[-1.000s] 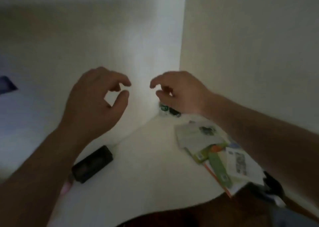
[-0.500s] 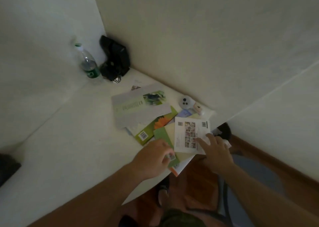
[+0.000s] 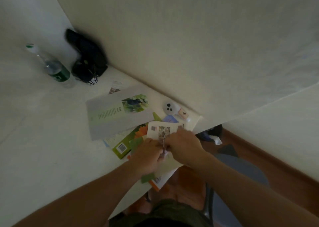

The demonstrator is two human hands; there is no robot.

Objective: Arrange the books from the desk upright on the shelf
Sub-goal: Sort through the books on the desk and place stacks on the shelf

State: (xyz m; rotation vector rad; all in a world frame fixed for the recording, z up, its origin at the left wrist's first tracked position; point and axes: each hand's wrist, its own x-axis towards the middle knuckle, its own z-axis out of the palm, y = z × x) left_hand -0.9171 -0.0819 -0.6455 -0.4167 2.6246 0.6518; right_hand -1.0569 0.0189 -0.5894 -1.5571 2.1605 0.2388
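At the tabletop's (image 3: 51, 149) near right corner, the left hand (image 3: 148, 156) and right hand (image 3: 184, 145) meet over the white booklet (image 3: 155, 129) atop the scattered books; fingers look curled at its edge, though blur hides whether they truly pinch it; best to lift this top one alone, grip its spine side firmly, keep the green book (image 3: 123, 146) beneath from sliding off the edge; no shelf is in view.
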